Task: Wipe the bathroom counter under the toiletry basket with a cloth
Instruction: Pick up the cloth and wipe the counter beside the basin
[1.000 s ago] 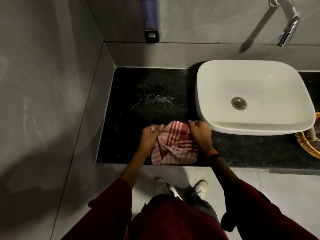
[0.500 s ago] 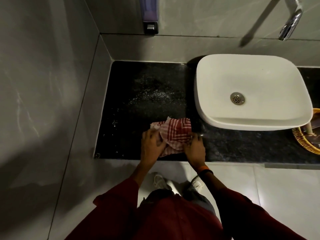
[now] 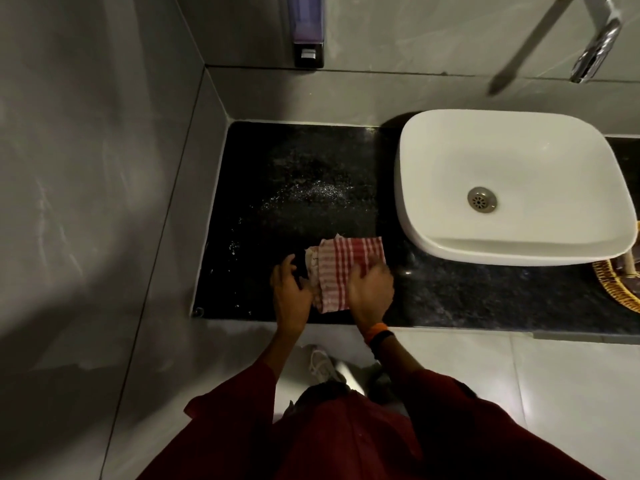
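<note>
A red-and-white checked cloth (image 3: 341, 268) lies folded flat on the black speckled counter (image 3: 294, 209), near its front edge and left of the sink. My right hand (image 3: 370, 292) presses flat on the cloth's right side, fingers spread. My left hand (image 3: 289, 289) rests on the counter against the cloth's left edge, fingers curled at the folded layers. A woven basket (image 3: 616, 285) shows only partly at the right edge, under the sink's front corner. White specks lie scattered on the counter behind the cloth.
A white vessel sink (image 3: 512, 188) stands on the counter at the right, with a chrome tap (image 3: 595, 46) above it. A soap dispenser (image 3: 306, 29) hangs on the back wall. A grey tiled wall (image 3: 104, 168) closes the left side.
The cloth has gone from a bunched-up bundle held between both hands to a flat fold lying on the counter. My right hand now presses on top of it.
</note>
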